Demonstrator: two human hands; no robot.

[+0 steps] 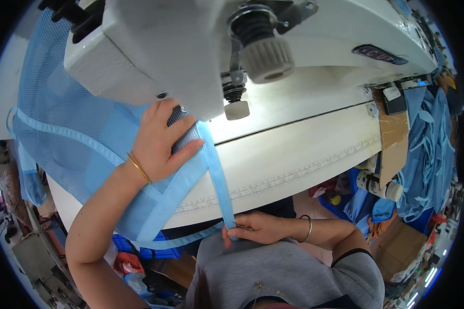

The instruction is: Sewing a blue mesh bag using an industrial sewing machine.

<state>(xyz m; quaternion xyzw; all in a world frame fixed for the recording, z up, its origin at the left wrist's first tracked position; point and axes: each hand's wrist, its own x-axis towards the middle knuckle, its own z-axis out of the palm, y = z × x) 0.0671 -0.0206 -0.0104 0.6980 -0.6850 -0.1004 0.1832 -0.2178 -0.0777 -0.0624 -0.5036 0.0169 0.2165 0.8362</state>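
My left hand (162, 139) rests palm down on light blue mesh fabric (77, 129), fingers apart, just below the white sewing machine head (144, 41). A pale blue binding strip (214, 175) runs from under the machine, along the fabric's edge, down past the table's front edge. My right hand (252, 229) grips the strip's lower end, with what looks like a small dark metal tool among the fingers, too small to make out. The needle area is hidden behind the machine head.
The white table (294, 154) carries a printed ruler along its front. At the right stand a cardboard piece (394, 144), a white bottle (371, 183) and hanging blue fabric pieces (425, 144). Blue bins (157, 250) with cloth and a cardboard box (397, 244) sit below.
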